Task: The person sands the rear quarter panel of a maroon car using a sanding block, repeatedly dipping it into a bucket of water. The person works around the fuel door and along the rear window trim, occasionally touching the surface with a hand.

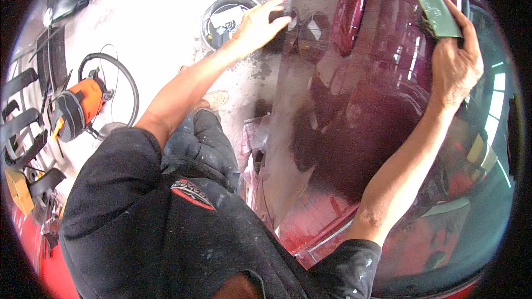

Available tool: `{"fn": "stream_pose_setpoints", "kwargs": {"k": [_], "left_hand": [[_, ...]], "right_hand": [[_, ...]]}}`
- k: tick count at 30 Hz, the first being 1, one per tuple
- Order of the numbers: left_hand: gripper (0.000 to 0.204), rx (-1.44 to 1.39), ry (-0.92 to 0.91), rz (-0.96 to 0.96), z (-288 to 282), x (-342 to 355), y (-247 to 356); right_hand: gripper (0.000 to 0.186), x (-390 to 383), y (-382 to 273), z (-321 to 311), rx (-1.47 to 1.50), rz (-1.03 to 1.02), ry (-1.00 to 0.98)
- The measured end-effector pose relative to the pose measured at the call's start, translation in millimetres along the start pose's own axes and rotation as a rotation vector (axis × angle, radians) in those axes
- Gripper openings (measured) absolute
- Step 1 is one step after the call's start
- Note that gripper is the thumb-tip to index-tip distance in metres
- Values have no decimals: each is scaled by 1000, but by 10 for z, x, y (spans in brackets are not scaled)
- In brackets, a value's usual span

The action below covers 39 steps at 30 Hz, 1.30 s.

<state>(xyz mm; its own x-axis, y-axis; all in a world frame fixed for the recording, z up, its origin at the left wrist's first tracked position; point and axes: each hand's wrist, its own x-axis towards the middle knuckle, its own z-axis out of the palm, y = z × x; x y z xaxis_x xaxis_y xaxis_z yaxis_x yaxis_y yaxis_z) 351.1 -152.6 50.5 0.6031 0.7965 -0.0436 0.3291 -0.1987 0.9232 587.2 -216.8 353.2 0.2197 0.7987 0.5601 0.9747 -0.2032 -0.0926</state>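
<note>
In my right hand (457, 75) is a green rectangular piece of sandpaper (438, 12), wet and streaked on its visible face. Fingers and thumb close round its edge, over the upper right of a dark red car body panel (354, 116) beside the glass. The panel is glossy, with wet-looking streaks and reflections. My left hand (260, 24) reaches forward with fingers spread and nothing visible in it. It is at the panel's left edge, above and beside a round black bucket (205, 19); whether the fingertips touch the panel I cannot tell.
An orange and black vacuum cleaner (83, 102) with a curved black hose (133, 86) stands on the pale floor at the left. Dark car parts (25, 113) lean along the far left. Greenish car window glass (487, 188) lies along the right. Wet patches mark the floor near the bucket.
</note>
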Motion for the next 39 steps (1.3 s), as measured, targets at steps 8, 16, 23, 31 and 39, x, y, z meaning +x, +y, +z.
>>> {"fn": "stream_pose_setpoints", "kwargs": {"k": [8,16,23,31,39], "left_hand": [[83,134,458,1003,-295,633,2044],[44,-438,-244,349,-499,469,1844],[30,-1098,-442,62,-471,413,1647],[31,-312,70,55,-331,572,1331],[46,-274,310,349,485,387,1142]], "right_hand": [[24,-81,-129,51,113,-35,-403],[24,-80,-294,-16,259,177,-586],[20,-99,-297,40,493,274,-691],[19,-43,-128,26,311,133,-27],[20,-61,-67,114,223,124,-41]]}}
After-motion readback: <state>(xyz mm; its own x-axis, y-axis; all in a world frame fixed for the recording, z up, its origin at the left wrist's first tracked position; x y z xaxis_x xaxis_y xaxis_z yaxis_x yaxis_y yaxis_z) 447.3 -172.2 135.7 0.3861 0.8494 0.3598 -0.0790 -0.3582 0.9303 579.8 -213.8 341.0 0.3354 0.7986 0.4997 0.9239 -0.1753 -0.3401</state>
